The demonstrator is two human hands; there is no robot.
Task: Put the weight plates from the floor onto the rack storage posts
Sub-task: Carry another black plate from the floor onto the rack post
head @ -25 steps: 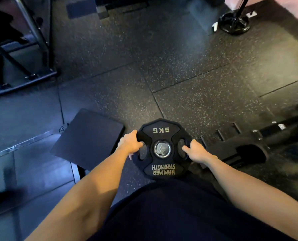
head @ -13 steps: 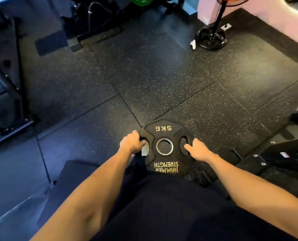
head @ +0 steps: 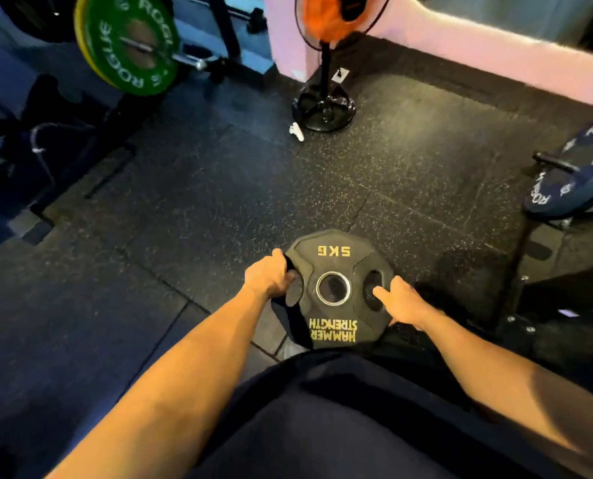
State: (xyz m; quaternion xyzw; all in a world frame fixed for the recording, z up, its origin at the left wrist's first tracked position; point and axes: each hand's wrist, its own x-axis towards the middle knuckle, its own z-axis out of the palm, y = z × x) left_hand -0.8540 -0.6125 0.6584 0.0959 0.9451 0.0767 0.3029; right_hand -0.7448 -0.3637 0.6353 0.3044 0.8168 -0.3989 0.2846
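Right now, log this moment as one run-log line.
stage: carrying | object: 5 kg plate, off floor | left hand: grips left cut-out | right hand: grips right cut-out | target: blue plate's post, right

Both forearms are bare all the way up to where the frame cuts them off, no sleeves showing, no watch, bands or gloves on either wrist. The left hand and right hand are bare too, no rings I can make out. Dark navy clothing, plain fabric with soft folds, fills the bottom middle between the arms.
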